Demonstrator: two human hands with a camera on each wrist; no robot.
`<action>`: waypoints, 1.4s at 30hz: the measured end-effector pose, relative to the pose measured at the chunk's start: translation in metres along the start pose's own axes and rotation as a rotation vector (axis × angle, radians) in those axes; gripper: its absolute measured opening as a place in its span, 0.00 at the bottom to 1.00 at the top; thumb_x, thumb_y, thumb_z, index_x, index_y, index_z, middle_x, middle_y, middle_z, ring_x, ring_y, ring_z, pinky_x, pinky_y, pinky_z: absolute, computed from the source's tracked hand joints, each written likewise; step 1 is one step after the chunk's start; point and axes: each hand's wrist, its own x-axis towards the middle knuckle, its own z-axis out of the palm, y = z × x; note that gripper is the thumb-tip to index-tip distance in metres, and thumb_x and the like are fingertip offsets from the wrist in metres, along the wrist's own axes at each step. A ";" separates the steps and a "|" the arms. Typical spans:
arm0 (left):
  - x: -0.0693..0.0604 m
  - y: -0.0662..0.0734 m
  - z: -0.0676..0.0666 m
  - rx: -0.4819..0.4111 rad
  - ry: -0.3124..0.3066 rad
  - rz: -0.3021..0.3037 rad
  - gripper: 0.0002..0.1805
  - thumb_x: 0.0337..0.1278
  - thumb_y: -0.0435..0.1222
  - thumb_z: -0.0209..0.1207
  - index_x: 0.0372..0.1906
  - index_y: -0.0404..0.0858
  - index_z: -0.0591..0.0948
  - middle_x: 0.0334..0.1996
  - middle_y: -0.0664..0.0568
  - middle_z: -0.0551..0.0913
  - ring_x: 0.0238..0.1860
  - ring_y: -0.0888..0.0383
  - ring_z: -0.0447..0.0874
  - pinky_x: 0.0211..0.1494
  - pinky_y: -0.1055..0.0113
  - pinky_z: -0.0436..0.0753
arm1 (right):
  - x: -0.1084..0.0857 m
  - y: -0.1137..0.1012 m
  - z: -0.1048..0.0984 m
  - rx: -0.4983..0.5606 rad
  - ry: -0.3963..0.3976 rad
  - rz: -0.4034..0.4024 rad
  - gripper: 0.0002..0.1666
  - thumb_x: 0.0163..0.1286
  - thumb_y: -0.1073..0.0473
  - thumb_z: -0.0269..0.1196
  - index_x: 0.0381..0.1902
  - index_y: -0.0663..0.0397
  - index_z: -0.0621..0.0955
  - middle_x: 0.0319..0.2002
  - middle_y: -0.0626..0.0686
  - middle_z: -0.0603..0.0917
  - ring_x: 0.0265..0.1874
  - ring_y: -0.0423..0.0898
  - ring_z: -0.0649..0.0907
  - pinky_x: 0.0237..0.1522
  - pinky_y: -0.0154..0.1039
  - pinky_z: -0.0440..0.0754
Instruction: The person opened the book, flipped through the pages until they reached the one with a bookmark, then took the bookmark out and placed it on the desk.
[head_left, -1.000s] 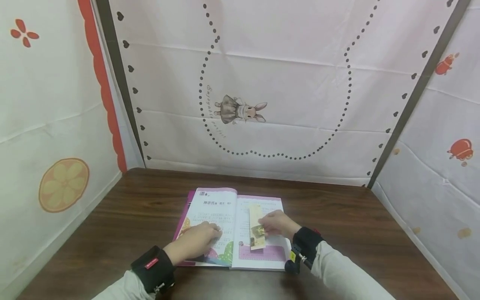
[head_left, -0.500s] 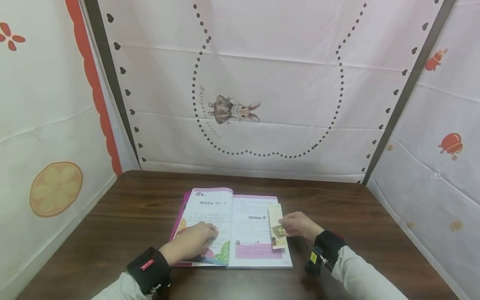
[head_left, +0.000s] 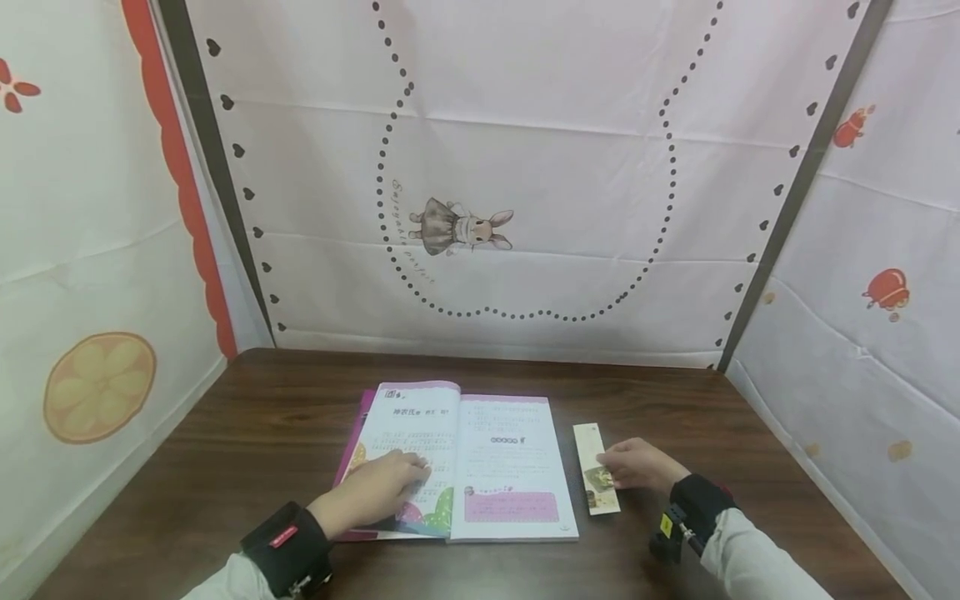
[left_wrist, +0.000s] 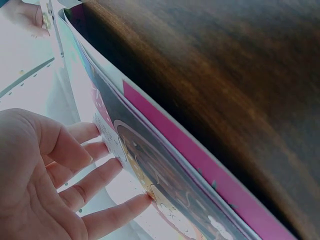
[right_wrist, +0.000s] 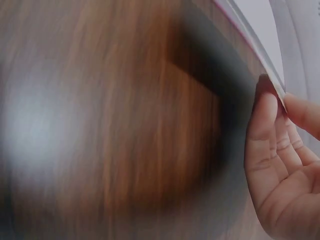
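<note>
An open book (head_left: 506, 458) with printed pages lies on the table, its pink-purple cover edge (left_wrist: 200, 160) showing at the left. My left hand (head_left: 382, 487) rests on the left page; in the left wrist view the fingers (left_wrist: 102, 180) are spread and touch the page with their tips. To the right of the book, my right hand (head_left: 641, 465) pinches a pale yellow bookmark (head_left: 587, 446) by its right edge, thumb against fingers. A small picture decorates the bookmark's lower part. In the right wrist view only a thin edge of it shows at the fingertips.
The brown wooden table (head_left: 300, 417) is bounded by a patterned back curtain (head_left: 562, 183) and side curtains. Both wrists wear black bands, and a small black device (head_left: 666, 546) hangs by the right one.
My right hand has carried the bookmark rightward, from over the right page to beside the book. My left hand has stayed on the left page. The head view has shifted slightly.
</note>
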 end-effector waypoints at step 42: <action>-0.006 -0.002 0.008 0.007 0.000 -0.007 0.18 0.57 0.32 0.58 0.54 0.34 0.79 0.54 0.42 0.79 0.57 0.44 0.77 0.59 0.50 0.76 | -0.004 0.008 -0.011 -0.678 0.309 -0.083 0.18 0.59 0.60 0.66 0.14 0.57 0.72 0.10 0.49 0.71 0.10 0.42 0.73 0.14 0.31 0.65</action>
